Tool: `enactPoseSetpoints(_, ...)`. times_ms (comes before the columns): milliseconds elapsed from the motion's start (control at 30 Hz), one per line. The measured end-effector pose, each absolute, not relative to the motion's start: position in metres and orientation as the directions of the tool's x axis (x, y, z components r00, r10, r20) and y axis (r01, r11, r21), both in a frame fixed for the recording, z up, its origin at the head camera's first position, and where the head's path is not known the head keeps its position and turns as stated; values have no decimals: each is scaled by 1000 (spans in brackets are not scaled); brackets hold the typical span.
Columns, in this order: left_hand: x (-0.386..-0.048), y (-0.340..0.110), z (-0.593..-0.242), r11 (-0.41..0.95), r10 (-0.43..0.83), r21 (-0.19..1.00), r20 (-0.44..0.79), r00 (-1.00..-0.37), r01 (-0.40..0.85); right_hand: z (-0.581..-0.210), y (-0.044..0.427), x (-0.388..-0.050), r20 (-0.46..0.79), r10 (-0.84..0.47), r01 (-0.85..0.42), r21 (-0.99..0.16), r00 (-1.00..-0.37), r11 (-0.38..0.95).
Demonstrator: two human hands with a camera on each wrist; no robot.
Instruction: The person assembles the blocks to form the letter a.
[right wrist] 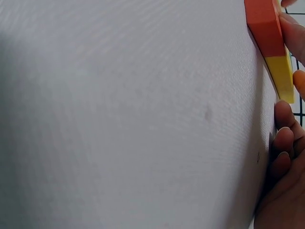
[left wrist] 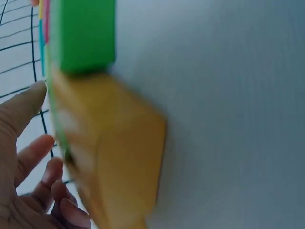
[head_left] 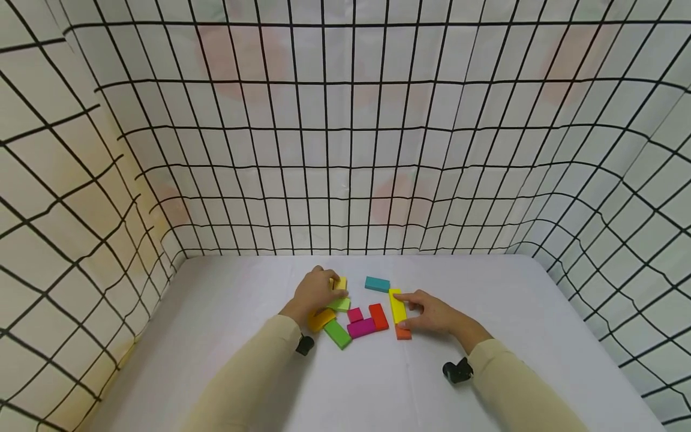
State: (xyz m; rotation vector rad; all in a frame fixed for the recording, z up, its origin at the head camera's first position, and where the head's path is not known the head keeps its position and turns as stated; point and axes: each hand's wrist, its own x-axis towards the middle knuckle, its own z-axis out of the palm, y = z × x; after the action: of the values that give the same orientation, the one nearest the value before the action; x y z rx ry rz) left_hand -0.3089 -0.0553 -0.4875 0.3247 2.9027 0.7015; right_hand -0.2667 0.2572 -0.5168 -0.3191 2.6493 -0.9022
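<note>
At the left of a group of coloured toy blocks, my left hand point(head_left: 315, 291) has its thumb and index finger around a light yellow block point(head_left: 342, 282). The left wrist view hides that block behind an amber block point(left wrist: 128, 167) and a green block point(left wrist: 88, 33). A lime block point(head_left: 340, 305) lies just under the left thumb. My right hand point(head_left: 432, 313) pinches a long bright yellow block point(head_left: 397, 307) between index finger and thumb, one at each end. An orange-red block point(head_left: 403, 333) sits against its near end, close to the thumb; the right wrist view shows them together.
Between the hands lie a small pink block point(head_left: 354, 315), a magenta block point(head_left: 361, 327) and a red block point(head_left: 379, 317). Farther back is a teal block point(head_left: 377, 284). A black wire grid point(head_left: 351, 165) encloses the white table point(head_left: 378, 390) at the back and sides.
</note>
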Motion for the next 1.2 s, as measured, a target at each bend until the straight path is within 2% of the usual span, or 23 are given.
enactPoseSetpoints(133,-306,-44,-490,860,221,486,-76,-972,158,-519,259,-267,-238,-296,-92,-616,-925,782)
enactPoseSetpoints(400,-309,-41,-493,883,292,400,-55,-955,247,-516,257,-266,-242,-281,-81,-609,-929,789)
enactPoseSetpoints(667,-307,-45,-490,949,199,256,-31,-979,185,-515,256,-266,-247,-284,-79,-609,-927,789)
enactPoseSetpoints(967,-308,-44,-492,945,230,248,-32,-973,216,-517,258,-267,-240,-300,-90,-623,-923,777)
enactPoseSetpoints(1200,-308,-43,-493,903,238,377,-37,-971,207,-518,258,-267,-236,-295,-87,-628,-926,773)
